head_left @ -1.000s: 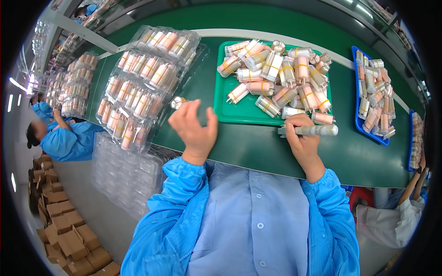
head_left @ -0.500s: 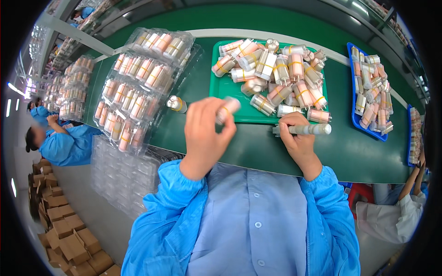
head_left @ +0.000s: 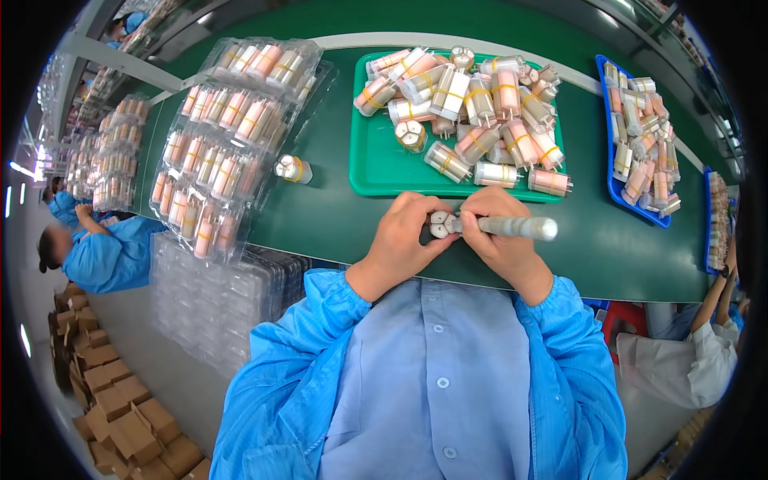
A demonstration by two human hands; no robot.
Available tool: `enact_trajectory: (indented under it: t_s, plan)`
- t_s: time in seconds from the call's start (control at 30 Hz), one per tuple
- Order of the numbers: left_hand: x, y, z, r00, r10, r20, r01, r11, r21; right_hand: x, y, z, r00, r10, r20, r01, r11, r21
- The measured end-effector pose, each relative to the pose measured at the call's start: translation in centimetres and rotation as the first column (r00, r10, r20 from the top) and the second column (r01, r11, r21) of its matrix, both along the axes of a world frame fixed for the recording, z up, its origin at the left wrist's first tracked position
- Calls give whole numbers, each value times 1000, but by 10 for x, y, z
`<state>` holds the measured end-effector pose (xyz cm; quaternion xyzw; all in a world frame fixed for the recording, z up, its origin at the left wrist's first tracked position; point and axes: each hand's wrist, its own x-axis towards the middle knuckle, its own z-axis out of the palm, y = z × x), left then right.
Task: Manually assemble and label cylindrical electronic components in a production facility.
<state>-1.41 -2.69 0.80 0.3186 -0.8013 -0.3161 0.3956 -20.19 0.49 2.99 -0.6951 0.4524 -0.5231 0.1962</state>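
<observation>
My left hand [head_left: 398, 246] is closed around a rubber-banded bundle of cylinders [head_left: 439, 224], with three round end caps facing up. In my right hand [head_left: 506, 244] is a slim tool with a pale, mottled handle [head_left: 522, 227]. Its tip end points left and meets the bundle's caps or lies just over them; I cannot tell which. Both hands are together at the bench's near edge. Beyond them lies a green tray [head_left: 384, 172] heaped with pink and grey bundles [head_left: 480, 112]. One loose bundle [head_left: 294, 169] rests on the bench to the left.
Clear plastic blister trays [head_left: 232, 120] filled with bundles are stacked on the left. More clear trays [head_left: 208, 288] are piled below the bench edge. Blue trays [head_left: 614, 180] of bundles stand at the right. Cardboard boxes [head_left: 132, 432] cover floor at lower left. Co-workers sit on both sides.
My left hand has come down and right with its bundle, turning the caps upward. The tool in my right hand has met up with it. The view has shifted slightly.
</observation>
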Motion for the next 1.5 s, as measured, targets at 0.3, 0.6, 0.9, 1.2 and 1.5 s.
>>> enact_trajectory:
  t_s: [0.3,0.6,0.9,1.2,1.5]
  plan:
    - [-1,7,-4,995,102,1,-102,993,66,0,-1,-4,1000,7,-24,-6,1000,23]
    - [12,1,-13,995,-96,-25,98,991,93,-3,-11,4,998,30,51,-32,998,45]
    - [1,4,-7,990,63,125,-68,997,30,-2,-11,-4,1000,9,-22,-8,998,57]
    - [3,5,-13,998,-59,-33,61,995,76,-5,-16,5,995,48,91,-51,998,29]
    - [-1,7,-2,1000,-30,3,29,977,213,-3,-13,-4,995,40,-88,-33,996,80]
